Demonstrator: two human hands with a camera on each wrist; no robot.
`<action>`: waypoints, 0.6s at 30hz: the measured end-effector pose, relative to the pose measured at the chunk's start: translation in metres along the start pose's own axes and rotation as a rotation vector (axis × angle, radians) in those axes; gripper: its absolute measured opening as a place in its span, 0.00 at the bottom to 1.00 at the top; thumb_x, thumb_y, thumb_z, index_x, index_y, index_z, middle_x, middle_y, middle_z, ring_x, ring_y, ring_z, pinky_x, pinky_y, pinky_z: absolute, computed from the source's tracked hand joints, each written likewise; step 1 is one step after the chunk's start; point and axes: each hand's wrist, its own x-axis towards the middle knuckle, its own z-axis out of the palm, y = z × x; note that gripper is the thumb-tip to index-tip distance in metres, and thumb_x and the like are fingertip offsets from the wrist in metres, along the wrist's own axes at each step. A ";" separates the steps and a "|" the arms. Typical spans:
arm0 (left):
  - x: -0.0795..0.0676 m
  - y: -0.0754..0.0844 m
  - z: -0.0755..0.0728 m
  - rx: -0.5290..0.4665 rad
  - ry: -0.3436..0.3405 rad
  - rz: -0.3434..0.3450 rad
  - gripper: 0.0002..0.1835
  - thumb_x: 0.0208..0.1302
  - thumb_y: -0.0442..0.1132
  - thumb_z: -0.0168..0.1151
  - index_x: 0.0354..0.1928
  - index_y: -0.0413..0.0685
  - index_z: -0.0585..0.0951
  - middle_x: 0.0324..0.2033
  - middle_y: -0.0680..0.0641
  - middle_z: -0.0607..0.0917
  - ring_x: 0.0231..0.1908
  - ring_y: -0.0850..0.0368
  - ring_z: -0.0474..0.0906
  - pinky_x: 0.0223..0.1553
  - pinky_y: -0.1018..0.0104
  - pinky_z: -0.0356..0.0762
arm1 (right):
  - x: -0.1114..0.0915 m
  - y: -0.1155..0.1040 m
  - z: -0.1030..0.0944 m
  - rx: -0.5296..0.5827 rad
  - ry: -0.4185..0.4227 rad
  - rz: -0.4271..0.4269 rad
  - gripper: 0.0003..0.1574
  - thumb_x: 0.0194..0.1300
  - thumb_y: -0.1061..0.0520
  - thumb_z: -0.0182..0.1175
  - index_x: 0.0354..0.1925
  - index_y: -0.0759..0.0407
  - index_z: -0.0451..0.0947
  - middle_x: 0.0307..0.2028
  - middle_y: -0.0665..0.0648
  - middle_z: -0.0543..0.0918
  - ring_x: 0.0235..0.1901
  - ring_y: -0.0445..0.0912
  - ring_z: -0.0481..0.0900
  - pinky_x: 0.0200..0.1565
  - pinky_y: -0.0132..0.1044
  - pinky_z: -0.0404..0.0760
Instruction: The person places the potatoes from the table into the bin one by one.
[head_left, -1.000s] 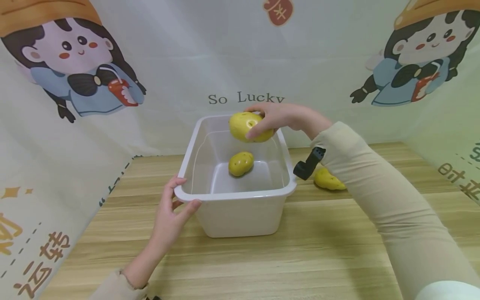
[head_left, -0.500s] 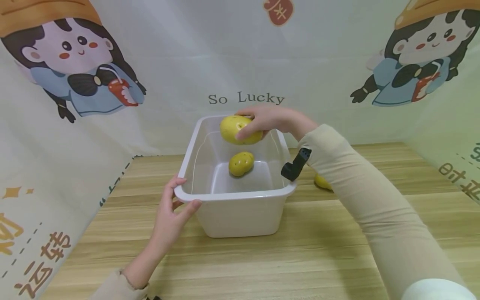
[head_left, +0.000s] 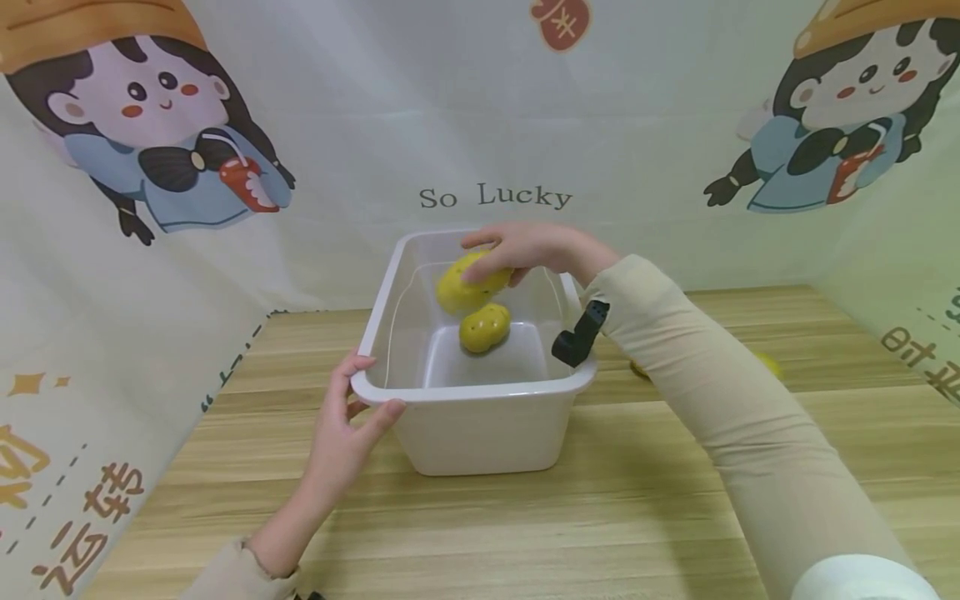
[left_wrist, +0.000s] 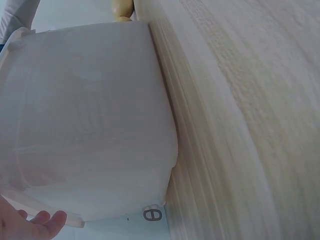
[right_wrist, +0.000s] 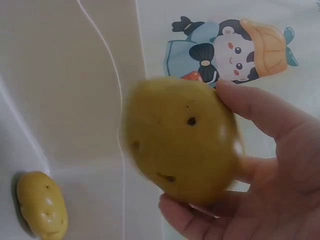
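Observation:
My right hand (head_left: 525, 250) is inside the upper part of a pale grey plastic bin (head_left: 480, 433), holding a large yellow potato (head_left: 461, 287) between thumb and fingers. In the right wrist view this potato (right_wrist: 180, 140) tilts and its left edge is blurred. A smaller potato (head_left: 485, 327) lies on the bin's floor, just below the held one. My left hand (head_left: 345, 417) grips the bin's near left corner, thumb at the front and fingers over the rim. In the left wrist view its fingertips (left_wrist: 55, 222) show beside the rim.
Wood-grain table (head_left: 480, 533) under the bin. To the right, mostly behind my right forearm, yellow potatoes show in part, one peeking out past the sleeve (head_left: 769, 364). A printed cloth (head_left: 360, 125) stands behind and along both sides.
My right hand has moved left and down with the large potato, which now tilts lower in the bin. The left hand keeps its grip on the rim.

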 end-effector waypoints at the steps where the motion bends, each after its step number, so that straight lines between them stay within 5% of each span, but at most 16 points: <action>1: 0.000 0.000 0.000 0.000 0.000 0.001 0.28 0.55 0.30 0.60 0.57 0.40 0.61 0.65 0.45 0.61 0.51 0.59 0.62 0.47 0.76 0.67 | 0.000 -0.001 0.000 0.014 0.009 0.002 0.40 0.59 0.46 0.58 0.67 0.46 0.57 0.53 0.55 0.70 0.47 0.48 0.70 0.48 0.38 0.73; 18: -0.001 0.002 0.001 0.015 -0.005 -0.005 0.28 0.56 0.31 0.59 0.58 0.40 0.61 0.66 0.45 0.59 0.51 0.59 0.62 0.47 0.74 0.67 | -0.020 0.002 -0.016 0.048 0.059 0.008 0.39 0.62 0.48 0.56 0.68 0.47 0.53 0.60 0.55 0.69 0.52 0.49 0.67 0.53 0.41 0.71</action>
